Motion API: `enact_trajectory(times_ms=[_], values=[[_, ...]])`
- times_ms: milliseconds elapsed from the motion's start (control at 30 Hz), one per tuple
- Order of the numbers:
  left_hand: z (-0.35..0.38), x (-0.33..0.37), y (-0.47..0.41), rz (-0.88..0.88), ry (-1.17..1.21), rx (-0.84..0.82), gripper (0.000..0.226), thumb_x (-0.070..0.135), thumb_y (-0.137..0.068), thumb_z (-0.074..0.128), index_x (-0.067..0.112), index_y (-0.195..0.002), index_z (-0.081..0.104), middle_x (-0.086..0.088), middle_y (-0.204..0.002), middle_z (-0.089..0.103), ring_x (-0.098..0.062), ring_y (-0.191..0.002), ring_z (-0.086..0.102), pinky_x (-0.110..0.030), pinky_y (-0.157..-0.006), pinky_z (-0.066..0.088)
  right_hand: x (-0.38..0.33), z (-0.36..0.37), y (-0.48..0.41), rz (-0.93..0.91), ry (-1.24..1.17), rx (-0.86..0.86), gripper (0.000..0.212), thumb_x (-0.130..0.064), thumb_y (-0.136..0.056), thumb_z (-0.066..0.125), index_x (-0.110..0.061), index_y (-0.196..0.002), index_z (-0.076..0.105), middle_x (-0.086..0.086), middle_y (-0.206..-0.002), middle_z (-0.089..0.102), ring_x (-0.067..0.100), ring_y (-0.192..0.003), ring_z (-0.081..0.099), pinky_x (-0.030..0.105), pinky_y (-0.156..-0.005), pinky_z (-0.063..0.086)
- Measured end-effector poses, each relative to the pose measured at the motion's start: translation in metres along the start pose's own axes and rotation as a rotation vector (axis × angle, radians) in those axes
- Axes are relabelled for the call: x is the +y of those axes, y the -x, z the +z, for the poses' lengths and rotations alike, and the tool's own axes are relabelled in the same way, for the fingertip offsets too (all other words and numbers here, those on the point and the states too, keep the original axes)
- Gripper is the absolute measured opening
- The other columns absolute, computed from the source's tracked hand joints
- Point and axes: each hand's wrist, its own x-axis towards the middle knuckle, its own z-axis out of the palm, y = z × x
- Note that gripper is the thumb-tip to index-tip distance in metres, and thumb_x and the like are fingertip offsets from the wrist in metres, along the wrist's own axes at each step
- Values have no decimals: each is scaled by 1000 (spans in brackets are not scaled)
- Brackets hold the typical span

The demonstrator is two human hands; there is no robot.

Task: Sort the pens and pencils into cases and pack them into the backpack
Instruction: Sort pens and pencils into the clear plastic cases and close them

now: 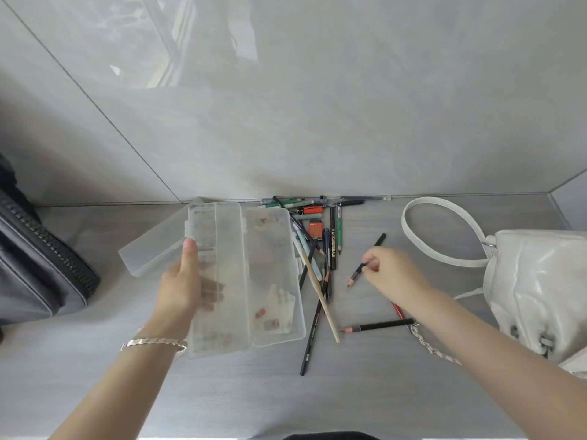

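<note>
As left hand (179,290) grips one case (232,249), right hand (394,274) pinches one pencil (355,276)

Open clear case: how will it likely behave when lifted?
The open clear case looks thin and nearly empty, so probably light. Hinged open, its halves may flop. The left hand grips one half only, so it could tilt.

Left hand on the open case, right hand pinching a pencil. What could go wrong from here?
The left hand grips the open clear case by one half only, so the other half could sag or swing shut.
The right hand pinches the black pencil with fingertips only, and it may slip.
The case's edge overlaps the crossed pile; moving it could scatter pencils.
</note>
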Motion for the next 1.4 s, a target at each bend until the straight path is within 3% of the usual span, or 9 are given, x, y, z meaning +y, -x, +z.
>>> enact_trajectory(times_ms=[267, 433, 667, 833, 967, 1067, 1200, 1300, 1400], values=[[7, 0, -4, -26, 32, -48, 64, 60, -91, 24, 9, -91, 61, -7, -48, 67, -18, -40, 63, -28, -44, 46, -59, 26, -53, 15, 251, -68, 33, -25, -90, 54, -11, -63, 40, 6, -75, 51, 31, -82, 59, 27, -60, 38], [9, 0, -6, -35, 50, -60, 62, 60, -91, 25, 9, -91, 61, -8, -50, 68, -19, -40, 63, -25, -42, 46, -62, 38, -65, 131, 291, -55, 35, -29, -84, 58, -12, -59, 41, 4, -66, 51, 24, -64, 50, 23, -53, 36], [13, -7, -2, -56, 64, -94, 60, 59, -91, 26, 9, -89, 61, -10, -50, 68, -20, -43, 64, -28, -46, 47, -42, 16, -63, 100, 157, -63, 37, -29, -91, 42, -12, -58, 37, 3, -55, 45, 22, -52, 45, 25, -46, 29], [20, -13, 6, -42, 86, -70, 55, 58, -91, 29, 11, -82, 56, -9, -49, 66, -20, -43, 61, -23, -39, 42, -60, -25, -29, -160, -154, 159, 44, -35, -94, 44, -18, -54, 35, -4, -48, 38, 12, -44, 38, 19, -42, 29], [36, -12, 20, -17, 64, -89, 54, 57, -91, 29, 11, -81, 55, -12, -58, 66, -21, -48, 62, -27, -46, 44, -99, -24, 16, -195, -474, -30, 34, -35, -91, 49, -12, -66, 52, -3, -51, 54, 3, -32, 49, 15, -34, 38], [48, -11, 32, 25, 38, -120, 54, 57, -91, 28, 12, -83, 55, -11, -62, 67, -18, -52, 63, -26, -46, 45, -113, -2, 35, -174, -364, -135, 35, -36, -91, 52, -16, -63, 42, -3, -47, 52, 2, -30, 49, 13, -34, 37], [53, -10, 42, 72, 51, -113, 51, 56, -91, 29, 12, -83, 54, -7, -57, 65, -12, -44, 61, -20, -39, 44, -110, 15, 43, -191, -96, -54, 31, -42, -84, 59, -13, -81, 50, 5, -68, 57, 26, -66, 66, 26, -51, 42], [51, -10, 43, 39, 75, -91, 52, 55, -92, 26, 13, -83, 54, -9, -61, 66, -15, -48, 62, -20, -38, 44, -99, 11, 48, -205, -116, -12, 49, -45, -81, 62, -17, -118, 48, 1, -75, 59, 19, -63, 63, 27, -56, 46], [49, -10, 43, 19, 91, -80, 52, 55, -92, 26, 13, -82, 54, -12, -64, 67, -20, -54, 63, -24, -44, 43, -88, 5, 54, -255, -271, 42, 17, -40, -85, 58, -29, -98, 55, -7, -62, 56, 6, -50, 57, 17, -49, 43]])
